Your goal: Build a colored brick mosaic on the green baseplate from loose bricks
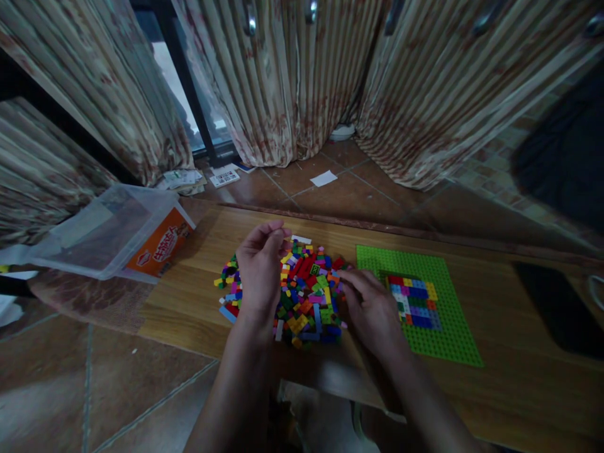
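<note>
Loose toy building bricks [302,302] in many colours lie heaped on the wooden table. Above the left part of this heap is my left hand [261,274], its thumb and fingertips pinched together; whatever they may hold is too small to make out. My right hand [372,308] reaches to the heap's right edge, fingers bent and drawn together among the bricks there. What lies between those fingertips is unclear. Just right of it, a green studded baseplate [453,321] carries a block of joined bricks [418,305] in red, yellow, blue, white and orange.
A clear plastic box [108,233] with an orange label lies tilted at the table's left end. A dark flat object [559,308] rests on the table [189,308] at the right. Behind are curtains [302,82] and a tiled floor with a white paper [323,178].
</note>
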`<state>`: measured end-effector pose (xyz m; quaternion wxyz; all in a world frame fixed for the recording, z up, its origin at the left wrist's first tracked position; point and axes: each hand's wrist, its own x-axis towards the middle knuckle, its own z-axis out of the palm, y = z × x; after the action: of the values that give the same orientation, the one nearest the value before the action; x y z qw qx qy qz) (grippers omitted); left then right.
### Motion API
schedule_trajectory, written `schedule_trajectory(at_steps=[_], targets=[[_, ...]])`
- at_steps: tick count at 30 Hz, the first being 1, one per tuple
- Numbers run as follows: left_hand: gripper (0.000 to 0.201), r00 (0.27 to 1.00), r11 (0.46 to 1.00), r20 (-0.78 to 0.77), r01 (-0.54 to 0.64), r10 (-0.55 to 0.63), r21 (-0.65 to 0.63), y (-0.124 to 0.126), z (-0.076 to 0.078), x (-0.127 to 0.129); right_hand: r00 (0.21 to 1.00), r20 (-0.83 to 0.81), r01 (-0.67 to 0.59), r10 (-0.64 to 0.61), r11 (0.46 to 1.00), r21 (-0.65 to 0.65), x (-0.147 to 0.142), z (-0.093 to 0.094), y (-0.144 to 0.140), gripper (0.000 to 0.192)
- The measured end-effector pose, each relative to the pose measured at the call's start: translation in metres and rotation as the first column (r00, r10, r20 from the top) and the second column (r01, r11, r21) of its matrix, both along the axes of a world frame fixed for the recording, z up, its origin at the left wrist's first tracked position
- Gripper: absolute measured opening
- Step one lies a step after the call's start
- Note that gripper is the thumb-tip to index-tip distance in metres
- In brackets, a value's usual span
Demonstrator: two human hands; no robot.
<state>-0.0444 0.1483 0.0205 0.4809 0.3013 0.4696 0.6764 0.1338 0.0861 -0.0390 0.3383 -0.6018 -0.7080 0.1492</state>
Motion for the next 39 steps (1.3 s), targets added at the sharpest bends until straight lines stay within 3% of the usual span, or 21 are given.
schedule_trajectory(at_steps=[10,13,16,19,24,26,30,32,34,39], targets=[[0.012,0.998,0.998,0.035,0.057,-0.056,-0.029,-0.002,0.001,0.002,0.986,0.128,-0.100,0.107,0.993,-0.057,-0.003,-0.004,0.018,0.027],[0.011,0.997,0.996,0.019,0.074,-0.073,-0.043,-0.002,-0.001,0.003,0.993,0.058,-0.097,0.100,0.994,-0.050,-0.002,-0.004,0.016,0.025],[0.012,0.984,0.984,-0.081,0.153,-0.160,-0.092,-0.003,-0.003,0.005,0.985,-0.163,-0.061,0.050,0.996,-0.066,-0.001,0.000,0.011,0.023],[0.012,0.906,0.938,-0.245,0.331,-0.346,-0.099,-0.006,-0.005,0.010,0.863,-0.504,-0.036,-0.049,0.987,-0.158,-0.001,0.008,0.005,0.026],[0.028,0.667,0.742,-0.384,0.666,-0.638,-0.076,-0.017,-0.006,0.021,0.548,-0.816,-0.138,-0.185,0.942,-0.306,0.001,0.016,-0.001,0.030],[0.029,0.603,0.692,-0.427,0.718,-0.674,-0.078,-0.020,-0.006,0.025,0.463,-0.861,-0.157,-0.208,0.937,-0.311,0.001,0.016,-0.001,0.030],[0.026,0.564,0.692,-0.516,0.717,-0.645,-0.082,-0.021,-0.008,0.030,0.374,-0.894,-0.187,-0.248,0.924,-0.334,0.000,0.015,0.003,0.030],[0.023,0.548,0.693,-0.544,0.715,-0.636,-0.091,-0.019,-0.009,0.031,0.385,-0.884,-0.167,-0.264,0.923,-0.348,0.000,0.016,0.004,0.031],[0.019,0.517,0.700,-0.604,0.708,-0.606,-0.096,-0.018,-0.010,0.032,0.453,-0.852,-0.098,-0.263,0.935,-0.341,0.000,0.017,0.005,0.031],[0.018,0.436,0.739,-0.762,0.669,-0.478,-0.081,-0.018,-0.013,0.035,0.732,-0.666,0.035,-0.142,0.985,-0.172,0.003,0.013,0.003,0.026]])
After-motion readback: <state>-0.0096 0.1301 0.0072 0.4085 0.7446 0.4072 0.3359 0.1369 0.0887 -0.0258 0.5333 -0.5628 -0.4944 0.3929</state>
